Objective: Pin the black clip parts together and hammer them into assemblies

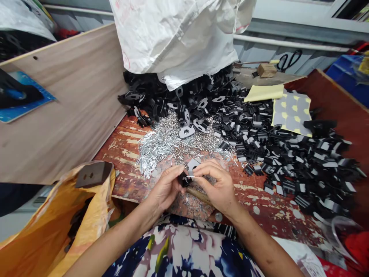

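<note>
Red-brown wooden counter, with its paint worn off in pale stripes, stands before a person, and a light wooden board rises on its left side. At the back, a large white woven sack hangs over many black plastic parts, which spread also along the right side. Nearer to the person lies a heap of thin silvery metal pins, mixed with small coiled metal springs.

Both hands meet close to the front edge, above a speckled, stone-like slab. The left hand is closed with thumb and fingers on a small black plastic piece. The right hand pinches the end of one slim straight metal rod. This rod lies almost level, its long axis going from right to left, and its far end reaches the black piece, directly to the left of the right fingertips. Whether the tip is inside a hole, I cannot tell. Just beyond the hands lies a flat grey-faced part; below them, a narrow wooden stick rests at a slant.
</note>
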